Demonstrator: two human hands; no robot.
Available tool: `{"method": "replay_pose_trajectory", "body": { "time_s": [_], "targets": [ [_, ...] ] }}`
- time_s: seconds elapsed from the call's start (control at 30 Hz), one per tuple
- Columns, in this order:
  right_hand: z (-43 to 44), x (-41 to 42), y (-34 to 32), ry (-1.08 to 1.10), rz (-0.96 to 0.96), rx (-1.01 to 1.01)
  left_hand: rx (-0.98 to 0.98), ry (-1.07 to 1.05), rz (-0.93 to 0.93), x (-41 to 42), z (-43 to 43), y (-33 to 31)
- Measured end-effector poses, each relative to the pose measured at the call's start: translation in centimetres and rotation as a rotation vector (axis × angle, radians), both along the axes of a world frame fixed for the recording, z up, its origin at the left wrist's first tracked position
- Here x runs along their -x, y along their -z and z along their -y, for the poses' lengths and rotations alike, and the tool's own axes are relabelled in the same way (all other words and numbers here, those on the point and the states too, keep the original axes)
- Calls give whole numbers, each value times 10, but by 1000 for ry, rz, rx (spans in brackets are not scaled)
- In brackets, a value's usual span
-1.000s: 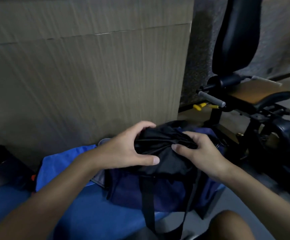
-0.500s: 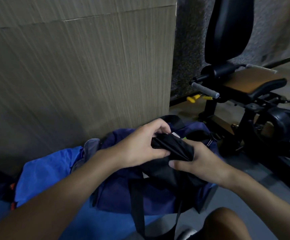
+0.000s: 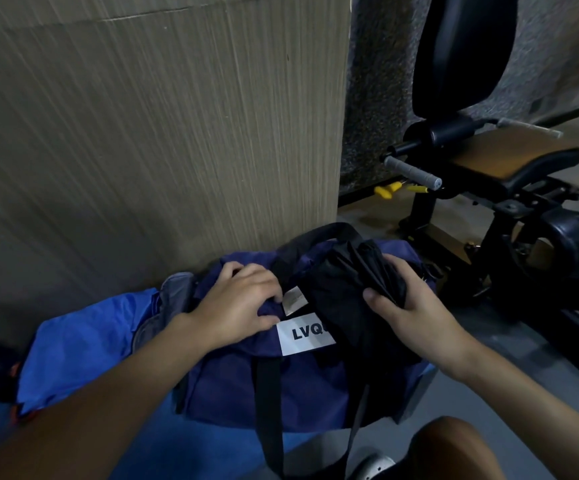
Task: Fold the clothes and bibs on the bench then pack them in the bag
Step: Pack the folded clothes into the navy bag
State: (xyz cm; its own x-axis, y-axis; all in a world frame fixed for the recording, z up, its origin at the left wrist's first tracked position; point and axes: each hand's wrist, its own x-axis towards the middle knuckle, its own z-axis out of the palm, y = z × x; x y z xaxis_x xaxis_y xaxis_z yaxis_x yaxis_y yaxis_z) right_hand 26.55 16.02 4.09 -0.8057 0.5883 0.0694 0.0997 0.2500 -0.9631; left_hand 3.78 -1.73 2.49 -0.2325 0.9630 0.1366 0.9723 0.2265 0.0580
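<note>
Gripping the bundled black cloth garment [image 3: 343,282], the right hand [image 3: 416,317] risks unfolding it if the left hand [image 3: 236,301], clutching the rim of the navy fabric bag [image 3: 229,386], slackens.

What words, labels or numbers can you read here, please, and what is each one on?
"LVQ": black letters on the white patch of the navy bag; the rest is covered by the black garment that the right hand holds.
Small grey tag just above the patch: too blurred to read.
No other text shows.
</note>
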Motion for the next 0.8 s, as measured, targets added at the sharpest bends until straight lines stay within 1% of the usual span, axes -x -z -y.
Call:
{"method": "replay_pose_trajectory", "body": {
  "time_s": [0.13, 0.23, 0.3, 0.37, 0.6, 0.73, 0.8],
  "targets": [
    [2, 6, 3, 54, -30, 13, 14, 47, -54, 6, 4, 5],
    [5, 10, 3, 68, -58, 16, -136, 26, -63, 6, 2, 6],
    [9, 12, 2, 65, -89, 17, -239, -13, -22, 8, 0, 6],
    [12, 14, 3, 68, -112, 11, -293, -22, 11, 13, -1, 5],
    [20, 25, 8, -8, -158, -29, -288, -32, 14, 24, 1, -4],
    [23, 38, 16, -1, -142, -52, -264, -62, 63, 24, 5, -20],
    [26, 46, 18, 27, -122, -26, -277, -64, 73, 24, 5, -28]
  ]
}}
